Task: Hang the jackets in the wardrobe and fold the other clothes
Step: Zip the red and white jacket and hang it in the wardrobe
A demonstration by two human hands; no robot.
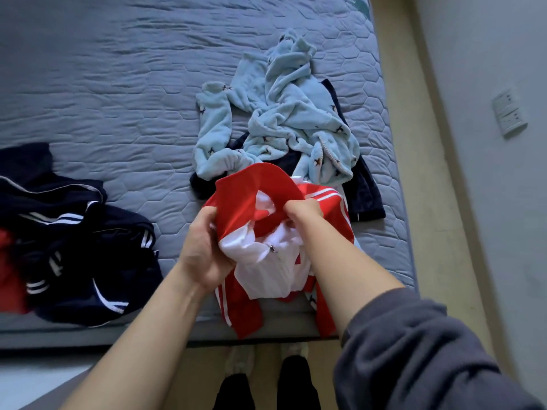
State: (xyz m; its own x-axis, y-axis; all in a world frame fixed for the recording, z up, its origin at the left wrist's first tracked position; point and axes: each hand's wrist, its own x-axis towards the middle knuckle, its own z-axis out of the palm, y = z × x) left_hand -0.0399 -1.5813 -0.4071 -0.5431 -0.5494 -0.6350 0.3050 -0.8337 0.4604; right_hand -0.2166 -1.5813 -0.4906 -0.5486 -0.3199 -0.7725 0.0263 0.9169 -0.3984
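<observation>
fingers [204, 218] of left hand [204, 250], right hand [303, 211] clamp one red jacket [245, 189]; two heaps [88, 247] [284, 119] nearby

No words, brand names or numbers can be read anywhere. The red jacket [245, 187] and the dark clothes [88, 247] carry only plain white stripes. The pale blue fleece [284, 113] bears small dark figures, too small to make out. The wall plate [509, 113] shows nothing legible.

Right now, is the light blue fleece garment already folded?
No, the light blue fleece garment lies crumpled in a heap on the mattress, beyond the red and white jacket that the left hand and right hand grip.
</observation>
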